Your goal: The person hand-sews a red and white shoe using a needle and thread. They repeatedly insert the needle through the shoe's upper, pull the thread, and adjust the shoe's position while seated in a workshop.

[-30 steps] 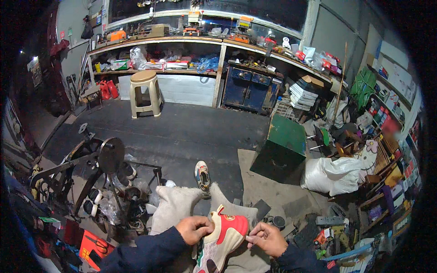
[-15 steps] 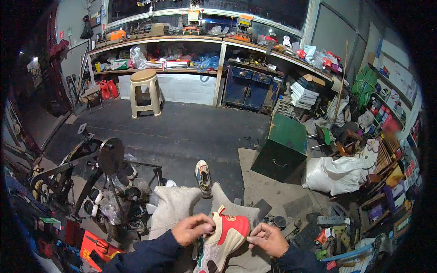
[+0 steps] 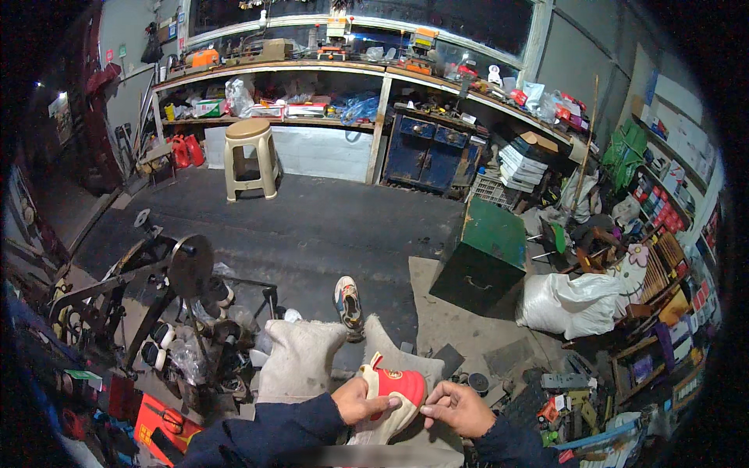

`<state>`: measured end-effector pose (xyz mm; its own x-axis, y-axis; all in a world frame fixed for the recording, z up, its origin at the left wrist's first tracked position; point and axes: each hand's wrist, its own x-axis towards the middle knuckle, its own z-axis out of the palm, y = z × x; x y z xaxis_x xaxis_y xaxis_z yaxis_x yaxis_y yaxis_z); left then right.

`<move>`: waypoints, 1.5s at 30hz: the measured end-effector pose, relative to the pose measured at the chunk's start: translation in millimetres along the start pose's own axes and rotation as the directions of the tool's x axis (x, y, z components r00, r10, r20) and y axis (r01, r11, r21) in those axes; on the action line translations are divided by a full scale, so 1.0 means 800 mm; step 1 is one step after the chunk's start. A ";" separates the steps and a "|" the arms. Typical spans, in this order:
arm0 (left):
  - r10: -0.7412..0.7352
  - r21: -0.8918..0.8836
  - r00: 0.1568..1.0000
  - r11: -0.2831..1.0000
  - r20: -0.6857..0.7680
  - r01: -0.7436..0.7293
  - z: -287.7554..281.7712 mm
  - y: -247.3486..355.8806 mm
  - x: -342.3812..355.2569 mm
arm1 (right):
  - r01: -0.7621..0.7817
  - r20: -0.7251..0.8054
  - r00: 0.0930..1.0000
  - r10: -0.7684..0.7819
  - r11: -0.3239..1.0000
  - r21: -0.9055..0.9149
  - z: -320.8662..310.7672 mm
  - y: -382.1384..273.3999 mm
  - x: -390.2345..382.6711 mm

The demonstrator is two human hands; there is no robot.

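Note:
A cream sneaker with a red heel (image 3: 402, 384) lies over my lap, its heel end pointing away from me. My left hand (image 3: 360, 402) is closed round its left side, the thumb pressed on the cream part below the red. At the right edge of the heel, my right hand (image 3: 460, 409) is pinched, fingertips against or very close to the shoe; whatever is between them is too small to make out. Pale grey cloth (image 3: 300, 355) covers my lap under the shoe. Beyond it, a second multicoloured sneaker (image 3: 348, 304) rests on the dark floor.
To the left stands a black metal machine with a round disc (image 3: 190, 265), near scissors (image 3: 165, 419) on a red sheet. A green box (image 3: 485, 253) and a white sack (image 3: 573, 303) sit to the right. Farther off are a stool (image 3: 251, 156) and a cluttered workbench (image 3: 312, 66).
My left hand has moved right and down from beside the heel opening onto the sneaker's side, now gripping it. The right hand stays pinched at the heel edge, nearly unmoved.

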<state>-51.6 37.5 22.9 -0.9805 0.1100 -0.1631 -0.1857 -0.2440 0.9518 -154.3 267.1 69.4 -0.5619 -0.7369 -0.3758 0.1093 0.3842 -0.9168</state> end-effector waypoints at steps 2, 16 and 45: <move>-0.036 0.031 0.999 0.999 0.013 0.036 0.000 -0.002 0.001 | -0.017 0.001 1.000 0.017 0.999 0.028 0.000 -0.003 0.001; 0.050 0.189 0.990 0.979 0.135 -0.075 0.003 0.010 0.002 | -0.032 -0.117 0.992 0.053 0.984 0.177 0.006 0.008 -0.006; 0.406 0.447 0.906 0.837 -0.122 -0.315 0.004 -0.022 -0.026 | 0.026 -0.208 0.959 -0.195 0.787 -0.616 0.037 0.004 -0.002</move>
<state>-27.9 42.8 10.4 -0.9713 -0.1166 0.2072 0.1828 0.1913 0.9644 -128.5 253.1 63.5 -0.7304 -0.6656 -0.1535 -0.4340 0.6257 -0.6482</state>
